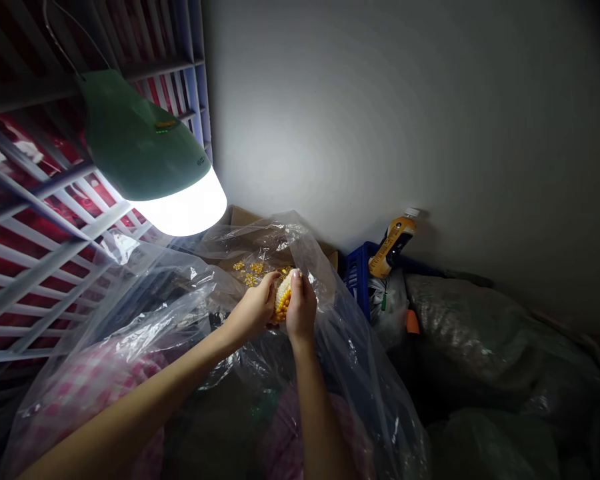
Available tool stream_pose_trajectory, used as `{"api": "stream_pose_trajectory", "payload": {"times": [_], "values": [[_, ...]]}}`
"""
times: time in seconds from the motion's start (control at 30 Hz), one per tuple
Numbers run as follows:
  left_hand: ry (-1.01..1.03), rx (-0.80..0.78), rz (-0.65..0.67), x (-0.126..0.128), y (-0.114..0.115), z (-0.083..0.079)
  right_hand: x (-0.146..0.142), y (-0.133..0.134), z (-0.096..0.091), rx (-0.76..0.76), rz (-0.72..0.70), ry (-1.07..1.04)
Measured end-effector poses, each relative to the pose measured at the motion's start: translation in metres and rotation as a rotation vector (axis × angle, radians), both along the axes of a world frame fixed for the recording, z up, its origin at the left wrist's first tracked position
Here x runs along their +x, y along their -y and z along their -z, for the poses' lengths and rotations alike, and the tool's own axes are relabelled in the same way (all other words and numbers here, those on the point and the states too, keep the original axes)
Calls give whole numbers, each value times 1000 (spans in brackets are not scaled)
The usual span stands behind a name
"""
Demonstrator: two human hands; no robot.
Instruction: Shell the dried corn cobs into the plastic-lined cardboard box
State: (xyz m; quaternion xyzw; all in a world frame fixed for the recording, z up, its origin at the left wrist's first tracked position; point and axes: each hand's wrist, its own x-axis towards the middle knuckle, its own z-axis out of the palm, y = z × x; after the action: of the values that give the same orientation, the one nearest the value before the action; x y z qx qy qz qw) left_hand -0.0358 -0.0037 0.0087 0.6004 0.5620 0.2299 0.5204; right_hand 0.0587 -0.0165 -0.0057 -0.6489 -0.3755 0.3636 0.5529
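Both my hands grip one corn cob [283,297] over a large clear plastic sheet [190,300]. My left hand [254,308] wraps the cob from the left, fingers curled round it. My right hand [301,307] clasps it from the right, thumb pressed on the kernels. The cob is part yellow kernels, part bare pale core. Loose yellow kernels [253,272] lie scattered on the plastic just beyond the cob.
A lit green lamp [150,160] hangs at upper left before a white and red slatted rack [35,220]. A blue crate [357,273] with an orange bottle [394,243] stands against the grey wall. Dark bagged bundles [480,347] fill the right.
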Motion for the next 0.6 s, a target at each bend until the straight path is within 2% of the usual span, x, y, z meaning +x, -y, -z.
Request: {"api": "stream_pose_trajectory", "payload": {"times": [0.17, 0.33, 0.43, 0.6], "values": [[-47, 107, 0, -6, -5, -4, 1, -2, -1, 14, 10, -78], [-38, 122, 206, -6, 2, -15, 4, -3, -2, -42, 48, -114], [-52, 139, 257, -3, 5, -13, 7, -4, -3, -77, 13, -122], [13, 90, 231, 2, 10, -5, 9, -3, -4, -88, 31, -3]]}}
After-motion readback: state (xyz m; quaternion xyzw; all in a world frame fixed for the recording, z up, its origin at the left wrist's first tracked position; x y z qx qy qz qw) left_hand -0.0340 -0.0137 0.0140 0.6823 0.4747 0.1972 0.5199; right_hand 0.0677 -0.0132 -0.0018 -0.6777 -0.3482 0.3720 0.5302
